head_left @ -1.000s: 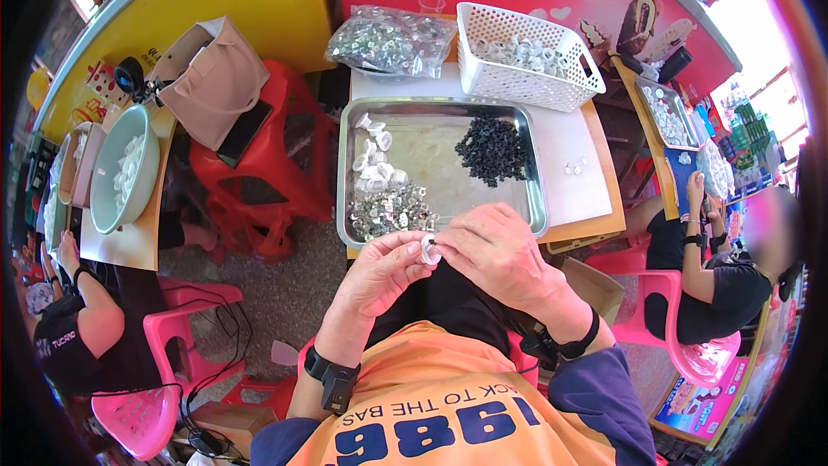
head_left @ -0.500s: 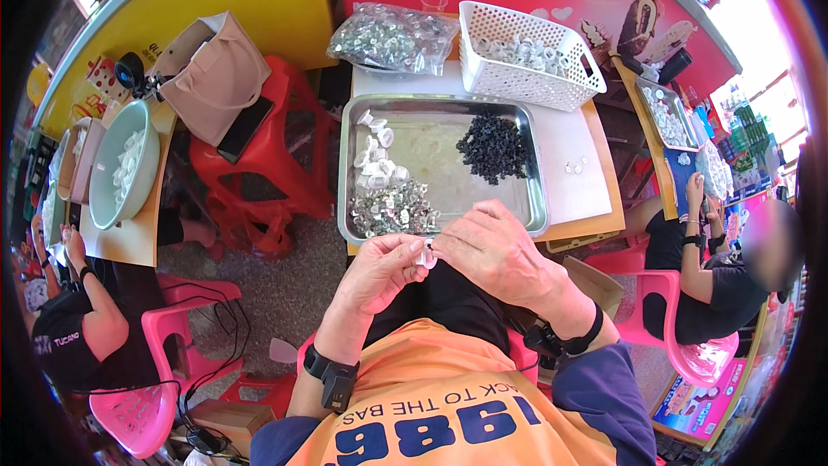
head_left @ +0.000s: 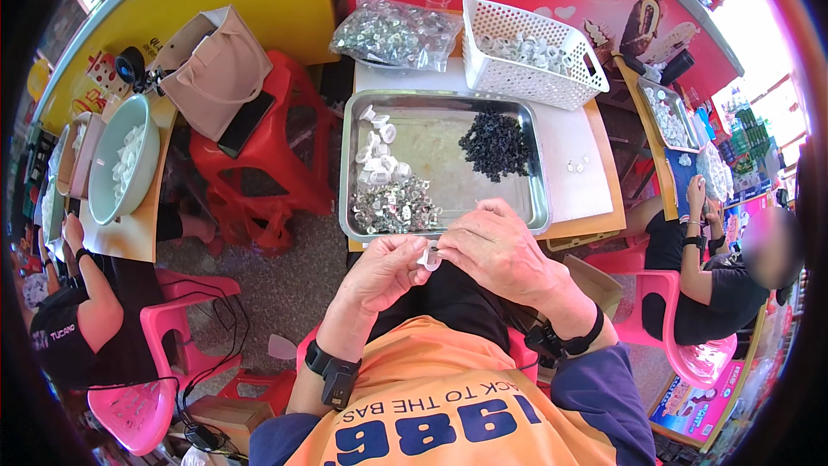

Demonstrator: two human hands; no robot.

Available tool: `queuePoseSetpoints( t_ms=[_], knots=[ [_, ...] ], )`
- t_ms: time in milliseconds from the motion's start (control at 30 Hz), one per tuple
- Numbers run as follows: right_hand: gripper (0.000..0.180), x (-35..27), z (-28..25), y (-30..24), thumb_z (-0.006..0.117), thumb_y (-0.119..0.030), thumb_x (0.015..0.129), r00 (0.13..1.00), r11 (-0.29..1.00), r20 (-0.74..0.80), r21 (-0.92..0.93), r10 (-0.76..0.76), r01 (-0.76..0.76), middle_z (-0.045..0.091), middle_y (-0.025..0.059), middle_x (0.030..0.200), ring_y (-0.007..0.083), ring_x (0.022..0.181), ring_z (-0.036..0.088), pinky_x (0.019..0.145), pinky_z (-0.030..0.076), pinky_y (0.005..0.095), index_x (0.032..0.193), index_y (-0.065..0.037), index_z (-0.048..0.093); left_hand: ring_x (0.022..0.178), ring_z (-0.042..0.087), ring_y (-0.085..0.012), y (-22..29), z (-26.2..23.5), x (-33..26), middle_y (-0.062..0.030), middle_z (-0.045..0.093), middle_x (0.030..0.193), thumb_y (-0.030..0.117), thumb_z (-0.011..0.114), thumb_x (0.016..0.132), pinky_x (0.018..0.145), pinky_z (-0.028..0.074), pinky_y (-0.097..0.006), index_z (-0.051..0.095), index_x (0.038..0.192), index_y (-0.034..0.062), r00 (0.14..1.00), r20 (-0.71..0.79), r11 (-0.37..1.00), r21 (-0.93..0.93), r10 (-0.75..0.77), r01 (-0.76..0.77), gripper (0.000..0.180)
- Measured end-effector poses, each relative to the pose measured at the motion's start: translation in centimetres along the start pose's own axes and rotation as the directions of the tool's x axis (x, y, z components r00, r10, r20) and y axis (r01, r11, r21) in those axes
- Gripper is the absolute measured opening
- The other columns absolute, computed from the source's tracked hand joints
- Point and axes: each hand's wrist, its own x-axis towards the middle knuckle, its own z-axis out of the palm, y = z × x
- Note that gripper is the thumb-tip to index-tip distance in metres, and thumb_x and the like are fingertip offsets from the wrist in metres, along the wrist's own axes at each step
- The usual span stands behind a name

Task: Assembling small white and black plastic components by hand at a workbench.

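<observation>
Just in front of my lap, past the near edge of the metal tray (head_left: 541, 220), both hands meet at a small white plastic part (head_left: 429, 260). My left hand (head_left: 384, 274) pinches it between thumb and forefinger. Closed fingertips of my right hand (head_left: 493, 250) press against its right side; a tiny dark bit shows there, too small to name. Inside the tray, white round plastic parts (head_left: 378, 155) lie at the left. Small metal pieces (head_left: 397, 207) are heaped below them, and a pile of small black pieces (head_left: 495, 145) lies at the right.
Behind the tray stand a clear bag of metal pieces (head_left: 395, 34) and a white perforated basket (head_left: 526, 78) of pale parts. Red stools (head_left: 259, 155) and a green basin (head_left: 148, 134) are at left. People sit working on both sides.
My hands stay together at the white part, with only slight finger movement. The whole view has shifted slightly. At the left, the other person's arm has moved a little.
</observation>
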Motion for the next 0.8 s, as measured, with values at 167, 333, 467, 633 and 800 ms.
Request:
queuePoseSetpoints(
  t_ms=[167, 333, 467, 633, 800],
  knots=[
    [0.006, 0.1, 0.1, -0.3, 0.062, -0.009, 0.079, 1.0, 0.999, 0.014, -0.033, 0.002, -0.002, 0.054, 0.0025, 0.076, 0.0176, 0.077, 0.057, 0.08, 0.039, 0.0327, 0.084, -0.008, 0.06, 0.065, 0.058, -0.009, -0.1, -0.2, 0.0, -0.0065, 0.065, 0.083, 0.017, 0.062, 0.09, 0.058, 0.049, -0.02, 0.066, 0.092, -0.0009, 1.0, -0.013, 0.999, 0.031, 0.029, -0.028, 0.019],
    [0.005, -0.1, 0.8, -0.2, 0.061, -0.008, 0.077, 1.0, 0.999, 0.003, -0.03, -0.01, 0.01, 0.054, 0.0033, 0.076, 0.017, 0.077, 0.057, 0.082, 0.039, 0.0329, 0.082, -0.008, 0.059, 0.065, 0.059, -0.0094, -0.2, -0.2, 0.2, -0.0065, 0.065, 0.081, 0.015, 0.064, 0.088, 0.059, 0.05, -0.021, 0.067, 0.089, -0.0009, 0.998, -0.024, 0.992, 0.115, 0.054, -0.051, 0.017],
    [0.007, -0.4, 1.5, 0.5, 0.064, -0.009, 0.08, 0.983, 0.96, 0.078, 0.214, 0.169, -0.182, 0.056, 0.0051, 0.075, 0.0179, 0.072, 0.057, 0.072, 0.044, 0.0304, 0.083, -0.005, 0.059, 0.065, 0.059, -0.0093, -0.3, -0.5, 0.1, -0.006, 0.065, 0.08, 0.016, 0.065, 0.087, 0.058, 0.049, -0.021, 0.067, 0.09, -0.0008, 0.996, -0.047, 0.991, 0.11, 0.075, -0.069, 0.017],
    [0.012, -1.3, 2.8, 1.6, 0.067, -0.01, 0.086, 0.762, 0.2, 0.451, 0.785, 0.464, -0.586, 0.06, 0.0029, 0.081, 0.0106, 0.072, 0.058, 0.063, 0.047, 0.023, 0.09, -0.001, 0.06, 0.066, 0.06, -0.0094, -1.0, -1.5, 0.5, -0.0044, 0.065, 0.081, 0.019, 0.066, 0.087, 0.059, 0.05, -0.02, 0.066, 0.091, 0.0002, 0.995, 0.093, 1.0, -0.003, 0.022, -0.022, 0.019],
    [0.016, -1.4, 2.9, 1.2, 0.067, -0.011, 0.086, 0.654, -0.021, 0.539, 0.78, 0.531, -0.626, 0.062, 0.0033, 0.082, 0.0076, 0.067, 0.056, 0.06, 0.047, 0.02, 0.096, 0.0, 0.06, 0.068, 0.061, -0.0102, -0.9, -0.8, 0.8, -0.0045, 0.065, 0.086, 0.019, 0.066, 0.087, 0.061, 0.051, -0.022, 0.064, 0.098, 0.0013, 0.991, 0.069, 0.992, -0.062, 0.112, -0.107, 0.021]
  ],
)
